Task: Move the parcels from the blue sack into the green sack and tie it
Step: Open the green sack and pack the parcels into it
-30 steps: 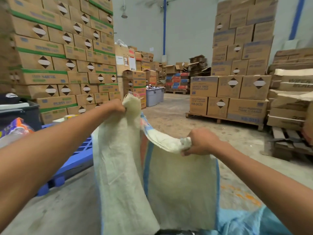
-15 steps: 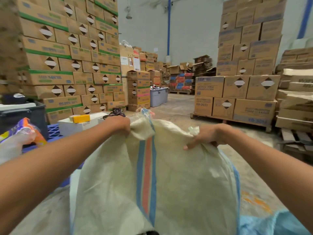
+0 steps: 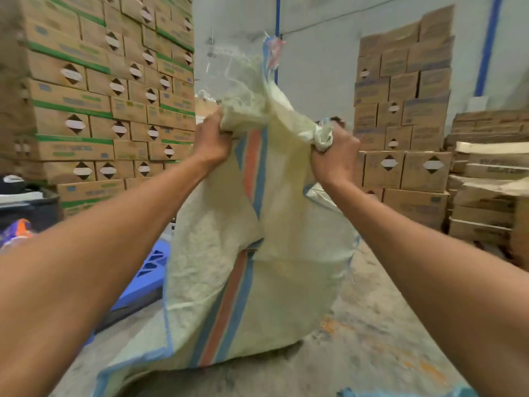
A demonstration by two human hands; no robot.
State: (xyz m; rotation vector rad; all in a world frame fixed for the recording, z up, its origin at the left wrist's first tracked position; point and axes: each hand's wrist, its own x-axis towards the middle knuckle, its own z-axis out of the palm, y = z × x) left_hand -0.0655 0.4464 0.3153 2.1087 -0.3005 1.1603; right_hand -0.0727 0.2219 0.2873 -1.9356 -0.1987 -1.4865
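A pale green woven sack (image 3: 286, 276) with a blue and orange stripe hangs in front of me, lifted high, its lower part still touching the concrete floor. My left hand (image 3: 210, 140) is clenched on the bunched top edge at the left. My right hand (image 3: 333, 156) grips the twisted top edge at the right. A loose flap of the sack's mouth sticks up between and above my hands. A corner of the blue sack (image 3: 406, 392) shows at the bottom edge. No parcels are visible; the sack's inside is hidden.
Tall stacks of cardboard boxes (image 3: 100, 90) stand at the left and more on pallets (image 3: 406, 110) at the right. A blue plastic pallet (image 3: 146, 270) lies low left, beside a dark crate (image 3: 28, 207). Flattened cartons (image 3: 486, 181) pile up far right.
Both hands have raised the green sack's top much higher and pulled it closer together. The sack now hangs stretched upward, with its mouth flap flung up.
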